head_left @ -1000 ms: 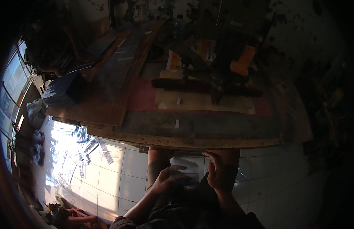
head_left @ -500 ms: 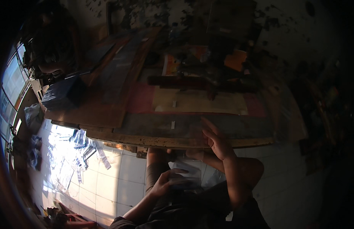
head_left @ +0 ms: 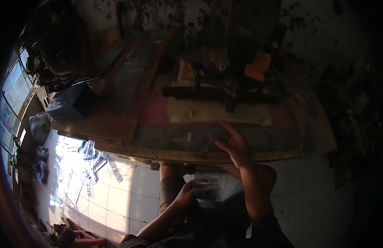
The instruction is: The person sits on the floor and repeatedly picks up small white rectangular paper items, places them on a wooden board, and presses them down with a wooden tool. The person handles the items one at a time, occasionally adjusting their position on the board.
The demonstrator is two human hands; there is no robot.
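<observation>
Below the table's front edge, over my lap, my left hand [head_left: 186, 193] is closed on a translucent plastic sheet or bag [head_left: 208, 189]; the dimness hides how many layers it has. Over the near part of the tabletop, my right hand [head_left: 237, 145] has its index finger stretched forward and its thumb apart, with nothing visible in it. Its fingertip is close to the near edge of a cream sheet [head_left: 216, 114] that lies on a pink one [head_left: 153, 109]. One small pale strip [head_left: 189, 136] is left of that hand on the grey surface, and another [head_left: 191, 113] lies on the cream sheet.
A dark bar of a machine [head_left: 220, 94] spans the table behind the cream sheet. Orange sheets [head_left: 257, 66] and a bottle [head_left: 190, 33] stand farther back. At left is a plastic-covered dark box [head_left: 71, 101]; beyond it sits another person [head_left: 63, 53]. Plastic scraps [head_left: 90, 163] litter the sunlit floor.
My right hand has moved slightly forward over the table, and its index finger now points toward the cream sheet. The left hand keeps the plastic, shifted a little to the right in view.
</observation>
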